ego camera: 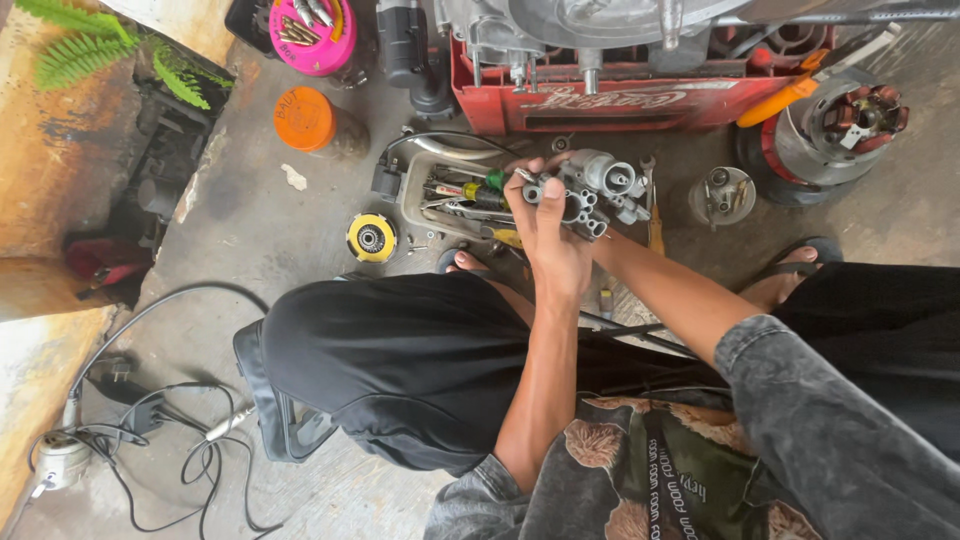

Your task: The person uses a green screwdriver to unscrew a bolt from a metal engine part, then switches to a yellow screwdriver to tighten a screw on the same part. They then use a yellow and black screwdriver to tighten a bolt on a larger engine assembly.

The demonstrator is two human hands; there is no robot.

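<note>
A grey metal carburetor (598, 188) with several round ports is held up above the floor, in front of my knees. My left hand (548, 225) has its back to the camera and its fingers curl around the carburetor's left side. My right hand (610, 248) comes in from the right and grips the carburetor from underneath. It is mostly hidden by the left hand and the part itself. A small silvery bit (524, 175) sticks out by my left fingertips.
A metal tray (415, 195) with screwdrivers lies just beyond my hands. Around it are a yellow disc (371, 238), an orange-lidded jar (305, 120), a pink tub (318, 38), a small metal cup (722, 195) and a stator (845, 125). A red crate (600, 105) holds an engine. Cables (180, 450) trail at left.
</note>
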